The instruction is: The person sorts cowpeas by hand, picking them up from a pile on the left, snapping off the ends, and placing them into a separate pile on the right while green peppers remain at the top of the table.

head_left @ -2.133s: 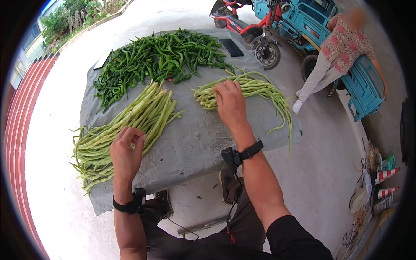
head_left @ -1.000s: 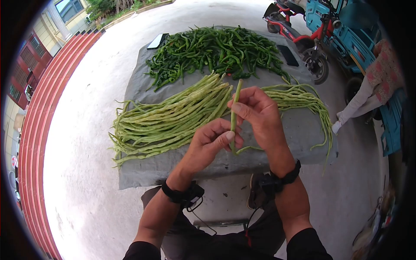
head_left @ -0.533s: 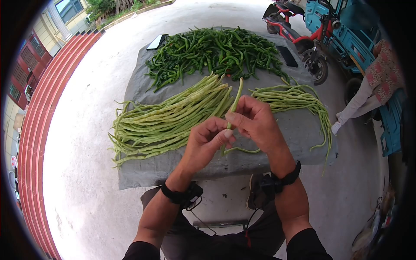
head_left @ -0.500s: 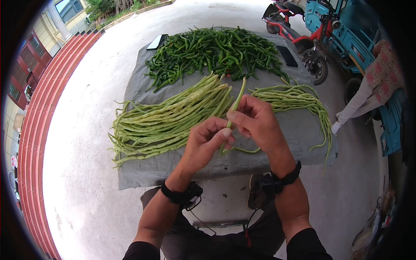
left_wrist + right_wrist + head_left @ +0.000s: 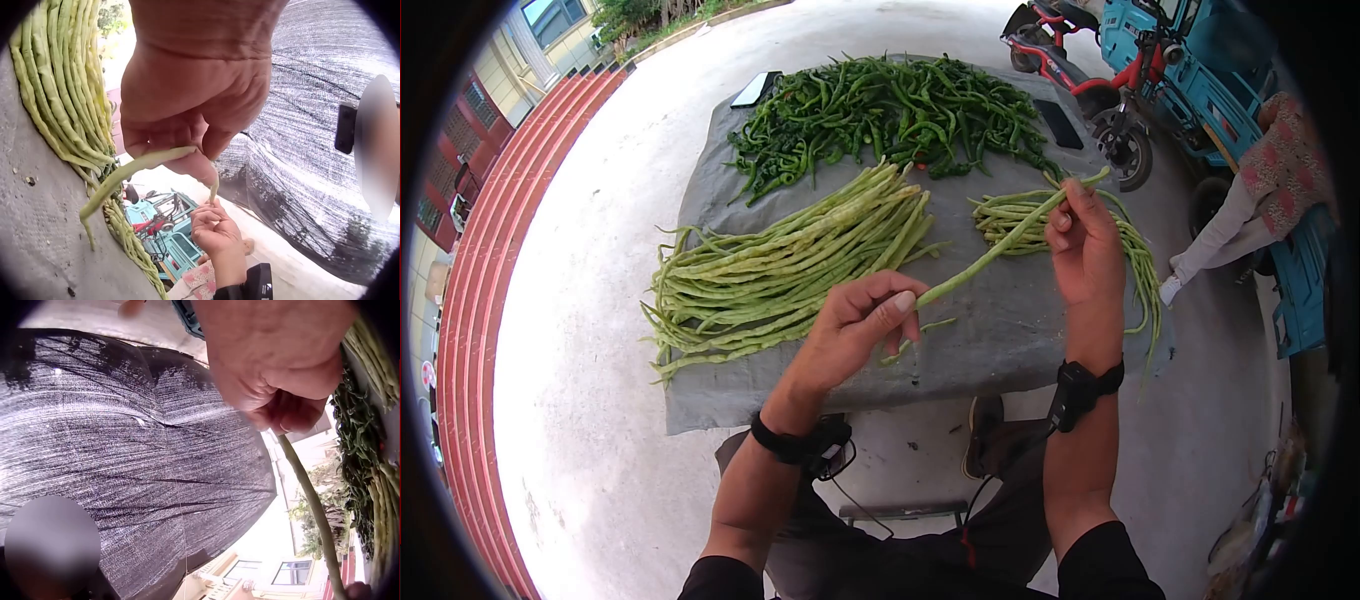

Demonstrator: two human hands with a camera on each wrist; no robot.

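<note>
One long green bean (image 5: pixel 990 255) stretches slantwise between my two hands over the table. My left hand (image 5: pixel 855 325) pinches its nearer part between thumb and fingers; in the left wrist view the bean's loose end (image 5: pixel 125 174) curves down from that hand. Farther right and higher, my right hand (image 5: pixel 1088 250) pinches the bean near its other end, whose tip pokes out past the fingers. To the left lies a large bundle of long beans (image 5: pixel 790 280). Behind the right hand, partly hidden by it, is a smaller bundle of long beans (image 5: pixel 1015 222).
Green chili peppers (image 5: pixel 890 110) are heaped along the table's far side, flanked by a white-screened phone (image 5: pixel 755 90) and a dark phone (image 5: pixel 1057 124). A grey sheet (image 5: pixel 970 360) covers the table. Beyond stand a red scooter (image 5: pixel 1085 90), a blue cargo tricycle (image 5: pixel 1225 105) and a person (image 5: pixel 1280 165).
My right hand has been at the smaller bundle, then close to the left hand. It has now moved right and away, drawing the bean out between them. The left hand has shifted slightly.
</note>
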